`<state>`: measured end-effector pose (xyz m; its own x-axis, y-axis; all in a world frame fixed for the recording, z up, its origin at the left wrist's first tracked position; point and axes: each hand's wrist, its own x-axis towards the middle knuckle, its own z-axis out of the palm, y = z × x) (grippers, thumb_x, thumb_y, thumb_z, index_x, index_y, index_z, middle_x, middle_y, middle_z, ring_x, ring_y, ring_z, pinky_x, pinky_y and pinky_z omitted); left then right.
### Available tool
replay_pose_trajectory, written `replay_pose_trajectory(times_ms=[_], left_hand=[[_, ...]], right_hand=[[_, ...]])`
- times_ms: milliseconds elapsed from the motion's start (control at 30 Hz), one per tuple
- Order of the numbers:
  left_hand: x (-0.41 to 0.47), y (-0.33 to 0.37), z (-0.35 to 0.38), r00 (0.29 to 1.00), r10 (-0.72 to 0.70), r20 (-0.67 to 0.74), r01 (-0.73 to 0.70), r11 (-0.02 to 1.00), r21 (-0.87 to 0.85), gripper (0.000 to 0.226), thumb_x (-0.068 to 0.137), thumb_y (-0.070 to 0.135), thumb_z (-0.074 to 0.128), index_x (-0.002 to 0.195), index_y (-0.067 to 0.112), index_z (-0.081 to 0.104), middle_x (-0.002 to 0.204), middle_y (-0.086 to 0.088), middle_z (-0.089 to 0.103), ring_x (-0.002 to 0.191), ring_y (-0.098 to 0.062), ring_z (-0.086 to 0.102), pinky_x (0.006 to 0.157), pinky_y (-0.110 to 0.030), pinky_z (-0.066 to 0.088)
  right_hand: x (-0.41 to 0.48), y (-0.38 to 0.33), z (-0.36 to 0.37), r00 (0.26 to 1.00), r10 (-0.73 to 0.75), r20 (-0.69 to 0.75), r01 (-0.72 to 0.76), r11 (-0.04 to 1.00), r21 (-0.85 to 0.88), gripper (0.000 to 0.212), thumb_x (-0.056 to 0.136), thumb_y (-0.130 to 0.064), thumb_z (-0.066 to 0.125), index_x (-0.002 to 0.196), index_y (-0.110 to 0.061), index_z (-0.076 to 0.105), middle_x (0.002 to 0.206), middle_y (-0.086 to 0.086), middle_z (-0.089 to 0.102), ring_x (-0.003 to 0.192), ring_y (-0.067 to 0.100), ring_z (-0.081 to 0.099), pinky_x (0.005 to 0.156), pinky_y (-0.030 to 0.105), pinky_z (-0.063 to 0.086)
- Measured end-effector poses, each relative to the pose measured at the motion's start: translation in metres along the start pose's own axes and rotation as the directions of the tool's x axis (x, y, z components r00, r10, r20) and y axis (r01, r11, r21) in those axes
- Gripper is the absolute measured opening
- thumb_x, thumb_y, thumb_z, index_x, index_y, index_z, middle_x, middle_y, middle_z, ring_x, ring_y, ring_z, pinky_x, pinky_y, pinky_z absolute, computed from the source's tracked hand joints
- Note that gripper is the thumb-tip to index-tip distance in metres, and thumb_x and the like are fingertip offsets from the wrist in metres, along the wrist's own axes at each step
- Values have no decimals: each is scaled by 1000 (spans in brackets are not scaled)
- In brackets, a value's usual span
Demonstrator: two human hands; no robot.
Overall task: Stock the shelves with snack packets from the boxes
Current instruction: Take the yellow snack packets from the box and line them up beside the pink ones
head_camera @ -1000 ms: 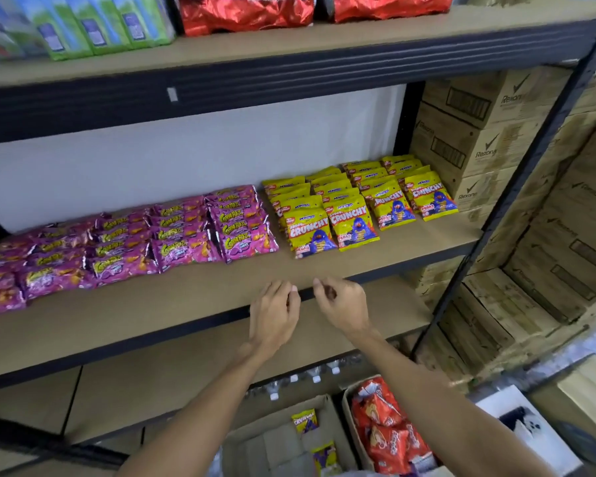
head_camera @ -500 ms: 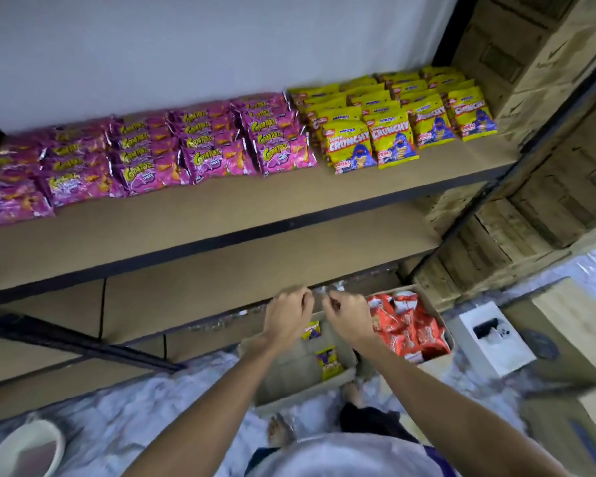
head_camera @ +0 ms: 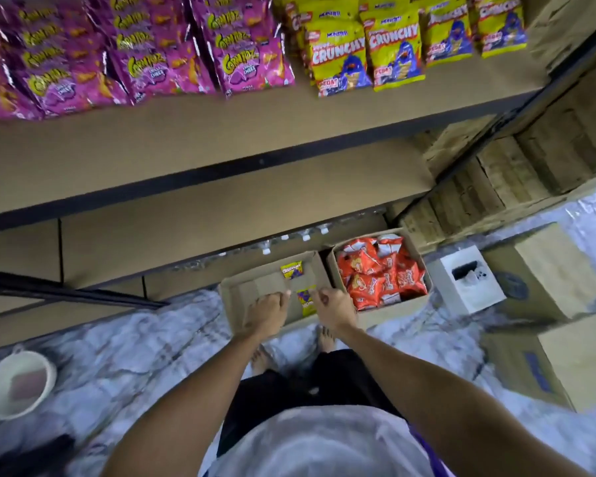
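An open cardboard box stands on the floor below me with two yellow snack packets inside. My left hand and my right hand hover over this box, both empty with fingers loosely curled. One yellow packet lies between the hands. A second box to the right is full of orange-red packets. On the shelf above lie rows of pink packets at left and yellow Crunchy packets at right.
A lower shelf board sits under the stocked one. Stacked cartons fill the right side behind the black rack post. A small white box, brown cartons and a white bowl stand on the marble floor.
My view has tipped down from the shelf to the floor. Both hands have dropped from the shelf edge to just above the nearly empty box, still holding nothing.
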<state>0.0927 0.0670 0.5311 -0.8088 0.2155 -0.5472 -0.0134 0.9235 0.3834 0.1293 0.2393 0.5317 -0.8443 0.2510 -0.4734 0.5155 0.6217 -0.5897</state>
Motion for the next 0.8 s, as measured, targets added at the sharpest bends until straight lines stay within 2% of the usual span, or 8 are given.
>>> replay_pose_trajectory(times_ms=[100,200,267,400,500,633,733,800], left_hand=[[22,-11,37,1000,-5,12,5,1000,10,72,95,60,4,101,11,56,95,-19,69,93,-41,65,78,-46,53],[37,-14,62,999,13,39,-17,994,104,50,105,43,18,110,11,57,101,-19,68,96,-43,64,79,-47,52],[54,-19,81,997,46,55,-53,990,131,40,108,34,28,107,9,59,97,-20,68,94,-44,64,79,-52,53],[109,-45,132,995,41,92,-50,993,105,51,104,46,21,108,11,57,97,-20,67,93,-42,64,80,-51,53],[154,-68,178,995,38,89,-46,995,90,45,106,44,23,106,13,57,100,-21,67,96,-41,64,82,-49,52],[213,-97,235,994,31,101,-43,991,127,44,106,42,25,111,14,59,108,-22,67,104,-42,62,83,-46,48],[255,-124,279,993,11,117,-27,989,142,44,107,42,25,116,16,60,113,-22,66,108,-42,61,85,-46,47],[283,-142,309,991,8,134,-30,986,165,42,106,38,25,120,16,58,118,-20,65,110,-41,60,86,-46,48]], right_hand=[[21,23,13,997,62,37,-62,998,12,50,98,-38,57,54,-23,39,51,-6,36,62,17,41,63,27,30],[48,52,30,990,90,105,-90,996,-2,36,98,-36,58,66,-18,58,57,-6,45,68,16,48,60,25,30],[72,73,44,984,112,138,-113,994,1,39,97,-38,58,64,-18,54,55,-10,44,65,16,50,55,27,29],[126,118,85,980,108,165,-100,994,-53,35,97,-43,56,74,-17,59,66,2,53,69,21,54,62,26,33],[161,159,128,977,84,198,-66,993,-94,31,94,-45,58,87,-16,69,74,9,59,73,25,60,63,33,46],[207,213,184,976,63,208,-38,992,-123,32,91,-52,57,80,-22,64,69,9,55,69,25,59,62,35,45],[242,251,223,976,47,213,-15,989,-149,41,87,-58,49,81,-21,65,79,15,68,80,33,68,66,37,51],[268,268,244,979,54,198,-25,989,-145,38,90,-55,53,82,-19,67,84,18,70,85,37,68,70,37,49]])
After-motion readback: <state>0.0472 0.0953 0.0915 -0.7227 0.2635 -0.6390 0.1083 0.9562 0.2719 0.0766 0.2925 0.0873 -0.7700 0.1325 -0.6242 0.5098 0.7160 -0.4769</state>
